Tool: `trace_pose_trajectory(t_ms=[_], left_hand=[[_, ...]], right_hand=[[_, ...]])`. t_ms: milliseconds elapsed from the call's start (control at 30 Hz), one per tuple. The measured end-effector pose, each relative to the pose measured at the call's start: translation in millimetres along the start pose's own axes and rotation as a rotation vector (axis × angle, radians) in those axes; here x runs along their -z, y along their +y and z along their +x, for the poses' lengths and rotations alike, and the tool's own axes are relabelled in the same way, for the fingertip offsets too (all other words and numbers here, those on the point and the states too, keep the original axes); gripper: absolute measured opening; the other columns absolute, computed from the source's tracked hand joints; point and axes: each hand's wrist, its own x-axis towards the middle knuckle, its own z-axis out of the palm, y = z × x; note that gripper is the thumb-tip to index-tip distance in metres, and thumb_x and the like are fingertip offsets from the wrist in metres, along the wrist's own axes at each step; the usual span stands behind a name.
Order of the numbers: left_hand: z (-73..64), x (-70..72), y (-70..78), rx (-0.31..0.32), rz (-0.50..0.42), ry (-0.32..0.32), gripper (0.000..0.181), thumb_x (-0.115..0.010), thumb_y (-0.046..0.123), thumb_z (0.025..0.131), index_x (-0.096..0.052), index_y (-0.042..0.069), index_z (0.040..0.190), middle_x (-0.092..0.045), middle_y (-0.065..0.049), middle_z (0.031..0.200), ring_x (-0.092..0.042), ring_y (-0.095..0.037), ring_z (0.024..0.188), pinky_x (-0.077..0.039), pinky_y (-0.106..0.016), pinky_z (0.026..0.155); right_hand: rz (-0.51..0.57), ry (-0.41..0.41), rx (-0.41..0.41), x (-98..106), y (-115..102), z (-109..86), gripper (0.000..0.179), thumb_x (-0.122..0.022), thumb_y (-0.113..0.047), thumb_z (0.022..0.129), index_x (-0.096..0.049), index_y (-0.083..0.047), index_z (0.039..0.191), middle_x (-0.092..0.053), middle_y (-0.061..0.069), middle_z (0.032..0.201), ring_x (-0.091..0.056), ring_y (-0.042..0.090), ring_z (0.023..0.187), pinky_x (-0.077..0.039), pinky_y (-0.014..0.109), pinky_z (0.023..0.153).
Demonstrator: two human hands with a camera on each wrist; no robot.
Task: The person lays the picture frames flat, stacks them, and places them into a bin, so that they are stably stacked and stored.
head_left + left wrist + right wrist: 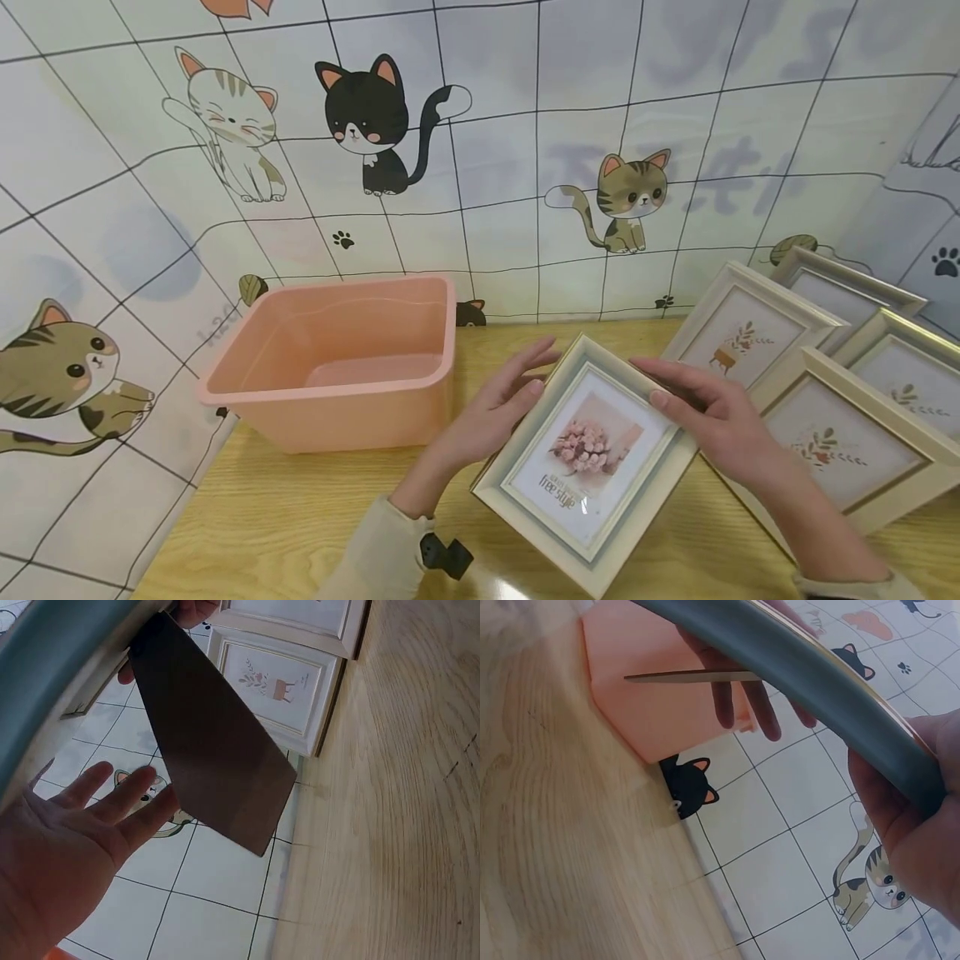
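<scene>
A cream picture frame (487,492) with a blue-grey inner border and a pink flower print is held up, tilted, over the table. My right hand (716,417) grips its upper right edge, thumb on the front and fingers behind. My left hand (491,408) is at the left edge, its thumb at the rim and its fingers (124,799) extended and spread behind the frame. The brown stand leg (210,742) sticks out from the frame's back, close to the left fingertips. In the right wrist view, the frame (810,682) shows edge-on.
A pink plastic bin (337,417) stands at the back left of the wooden table (285,517). Several other picture frames (806,375) stand upright at the right, close to my right forearm. A wall covering with cat drawings (502,150) rises behind the table.
</scene>
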Motion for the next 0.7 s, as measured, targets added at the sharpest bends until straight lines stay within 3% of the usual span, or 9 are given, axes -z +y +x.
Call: trace_pose_trajectory(t_ms=[200, 433, 533, 700], left_hand=[[-3.8, 0.6, 4.2, 0.071, -0.111, -0.052, 0.054, -0.040, 0.022, 0.112, -0.026, 0.024, 0.164, -0.035, -0.013, 0.161, -0.050, -0.029, 0.135, -0.055, -0.039, 0.094], [-8.0, 2.9, 5.6, 0.144, -0.204, -0.145, 0.059, -0.041, 0.021, 0.112, -0.021, 0.038, 0.164, -0.031, -0.007, 0.164, -0.069, -0.023, 0.103, -0.061, -0.048, 0.074], [-8.9, 3.8, 5.5, 0.164, -0.233, -0.183, 0.059, -0.040, 0.021, 0.112, -0.019, 0.040, 0.164, -0.032, -0.010, 0.163, -0.069, -0.022, 0.104, -0.060, -0.049, 0.077], [-11.2, 6.0, 6.0, 0.209, -0.232, -0.223, 0.059, -0.040, 0.024, 0.112, -0.017, 0.041, 0.164, -0.048, -0.020, 0.149, -0.071, -0.023, 0.098, -0.061, -0.049, 0.075]], right_hand=[[0.041, 0.038, 0.016, -7.1, 4.3, -1.5, 0.044, -0.058, 0.006, 0.100, -0.063, -0.010, 0.141, -0.064, -0.015, 0.133, -0.069, 0.010, 0.092, -0.060, 0.030, 0.065], [0.084, 0.041, 0.016, -11.7, 9.3, -4.8, 0.044, -0.055, 0.007, 0.101, -0.061, -0.008, 0.142, -0.066, -0.014, 0.131, -0.070, 0.012, 0.090, -0.060, 0.033, 0.063], [0.105, 0.051, 0.026, -13.2, 12.2, -6.3, 0.044, -0.055, 0.009, 0.100, -0.063, -0.007, 0.141, -0.068, -0.012, 0.128, -0.071, 0.013, 0.087, -0.060, 0.034, 0.061], [0.140, 0.072, 0.026, -14.6, 16.0, -9.3, 0.044, -0.055, 0.010, 0.100, -0.064, -0.008, 0.140, -0.069, -0.011, 0.126, -0.071, 0.012, 0.086, -0.060, 0.031, 0.061]])
